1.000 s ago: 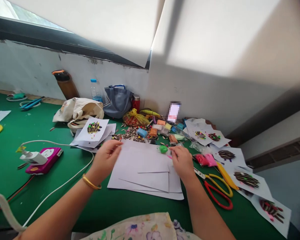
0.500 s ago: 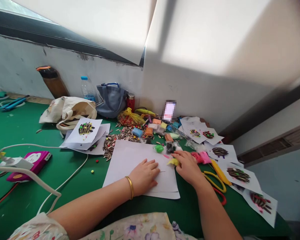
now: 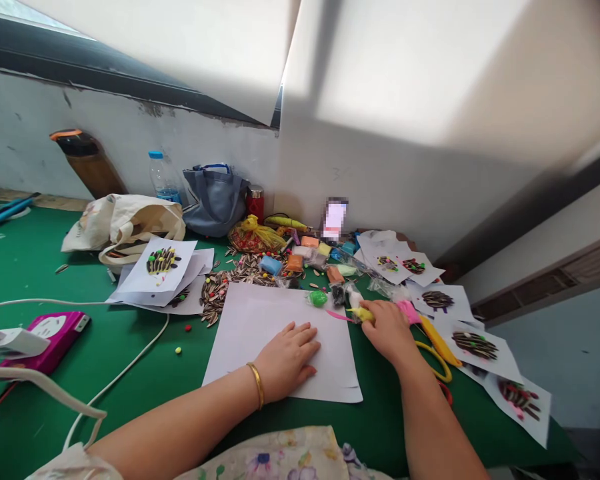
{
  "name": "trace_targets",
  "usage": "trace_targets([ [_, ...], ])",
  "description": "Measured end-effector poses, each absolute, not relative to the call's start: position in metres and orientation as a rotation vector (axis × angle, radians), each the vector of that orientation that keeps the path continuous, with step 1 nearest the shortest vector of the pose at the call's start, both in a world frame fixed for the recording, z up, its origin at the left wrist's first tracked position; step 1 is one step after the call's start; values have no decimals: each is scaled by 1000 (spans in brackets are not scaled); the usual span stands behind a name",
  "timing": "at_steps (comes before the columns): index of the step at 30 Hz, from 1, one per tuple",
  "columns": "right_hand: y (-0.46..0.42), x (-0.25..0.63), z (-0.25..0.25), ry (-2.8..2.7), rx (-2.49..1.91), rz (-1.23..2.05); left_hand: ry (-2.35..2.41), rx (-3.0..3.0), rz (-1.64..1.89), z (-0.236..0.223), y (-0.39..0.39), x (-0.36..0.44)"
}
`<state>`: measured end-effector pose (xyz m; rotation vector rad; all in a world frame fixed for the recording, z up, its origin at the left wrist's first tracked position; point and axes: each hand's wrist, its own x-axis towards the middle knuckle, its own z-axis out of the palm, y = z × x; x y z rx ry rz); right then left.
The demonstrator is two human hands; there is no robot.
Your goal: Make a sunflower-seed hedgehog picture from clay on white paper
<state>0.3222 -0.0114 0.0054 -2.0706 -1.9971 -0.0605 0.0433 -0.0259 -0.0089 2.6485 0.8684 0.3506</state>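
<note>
My left hand [image 3: 286, 360] lies flat on the white paper [image 3: 250, 320], fingers stretched out; a gold bangle circles its wrist. Beyond the paper's right edge, my right hand [image 3: 387, 330] is closed around a lump of yellow clay [image 3: 362, 314], whose pointed end sticks out to the left. A pink strip [image 3: 339, 315] lies beside that lump. Near my right fingers are a wrapped green clay lump [image 3: 317, 298], a black one [image 3: 338, 293] and a white one [image 3: 353, 297]. Pink clay [image 3: 409, 311] shows behind the right hand.
Yellow-handled scissors [image 3: 437, 360] and a yellow cutter [image 3: 440, 341] lie at the right, beside several seed pictures [image 3: 475, 347]. Sunflower seeds [image 3: 215, 293] and clay packets [image 3: 295, 263] spread behind the paper. A white cable [image 3: 130, 363] and a magenta power box [image 3: 55, 340] lie left.
My right hand has moved a little to the right, off the paper's edge, and the yellow clay has moved with it. My left hand stays flat on the paper. The view has shifted slightly.
</note>
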Motion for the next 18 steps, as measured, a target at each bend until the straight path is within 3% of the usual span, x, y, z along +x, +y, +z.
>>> trace_targets([
  [4,-7,330,5,-1920,-2115,-191,860,2669,356,-12,-29,47],
  [8,-8,316,10,-1896,-1894,-292,870,2684,389,-16,-30,49],
  [13,-13,274,6,-2128,-1461,6,889,2689,436,-21,-29,53],
  [18,-17,247,-8,-2231,-1415,164,916,2688,461,-14,-28,52],
])
